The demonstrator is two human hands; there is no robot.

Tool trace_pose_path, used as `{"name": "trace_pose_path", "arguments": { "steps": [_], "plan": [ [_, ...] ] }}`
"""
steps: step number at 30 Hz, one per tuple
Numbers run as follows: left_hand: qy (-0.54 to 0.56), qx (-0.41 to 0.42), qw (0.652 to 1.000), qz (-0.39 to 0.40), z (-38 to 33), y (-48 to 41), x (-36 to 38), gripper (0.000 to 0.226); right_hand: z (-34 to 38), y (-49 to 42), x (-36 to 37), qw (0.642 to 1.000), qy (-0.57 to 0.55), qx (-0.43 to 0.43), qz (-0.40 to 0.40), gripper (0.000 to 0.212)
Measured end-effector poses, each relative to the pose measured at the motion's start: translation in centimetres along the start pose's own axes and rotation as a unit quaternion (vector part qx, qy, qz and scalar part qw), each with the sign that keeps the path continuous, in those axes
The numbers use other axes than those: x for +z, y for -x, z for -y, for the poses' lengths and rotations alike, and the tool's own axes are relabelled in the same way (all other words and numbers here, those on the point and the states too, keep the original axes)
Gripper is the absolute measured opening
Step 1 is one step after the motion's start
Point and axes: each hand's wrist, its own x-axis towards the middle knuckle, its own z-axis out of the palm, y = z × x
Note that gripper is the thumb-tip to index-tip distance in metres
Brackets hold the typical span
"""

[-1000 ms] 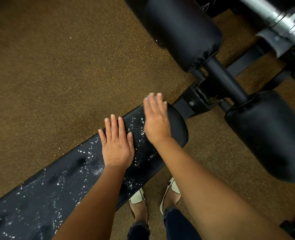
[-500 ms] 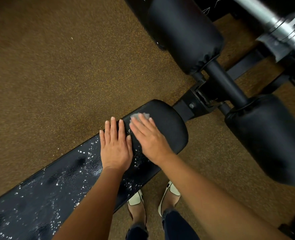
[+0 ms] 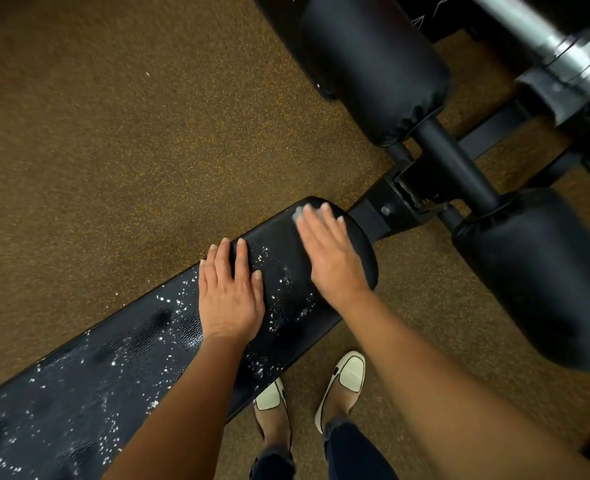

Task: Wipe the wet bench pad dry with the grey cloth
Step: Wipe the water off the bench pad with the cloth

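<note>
A long black bench pad (image 3: 113,362) runs from the lower left to its rounded end at the centre, speckled with water droplets. My right hand (image 3: 331,258) lies flat with straight fingers on that rounded end, pressing the grey cloth (image 3: 298,213), of which only a small corner shows past the fingertips. My left hand (image 3: 229,292) rests flat on the pad just to the left, fingers straight, holding nothing. Droplets remain between the two hands and along the pad toward the lower left.
Two large black roller pads (image 3: 373,64) (image 3: 542,271) on a black frame bar (image 3: 456,168) stand just beyond the pad's end. A silver barbell (image 3: 563,60) crosses the upper right. My feet in cream shoes (image 3: 345,379) stand on brown speckled floor (image 3: 113,133) beside the bench.
My right hand slid with the cloth toward my left hand, then back out to the rounded end of the pad. My left hand stayed in place.
</note>
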Motion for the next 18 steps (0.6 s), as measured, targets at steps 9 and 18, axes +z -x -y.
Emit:
{"name": "trace_pose_path", "arguments": {
  "steps": [9,18],
  "plan": [
    [0.014,0.012,1.000,-0.005,0.5,0.2,0.2,0.055,2.5,2.1,0.4,0.990,-0.030,-0.135,0.030,0.054],
    [0.009,0.014,1.000,-0.014,0.6,0.2,0.7,0.055,5.2,-1.3,1.6,0.993,-0.019,-0.116,0.020,0.049]
  ]
}}
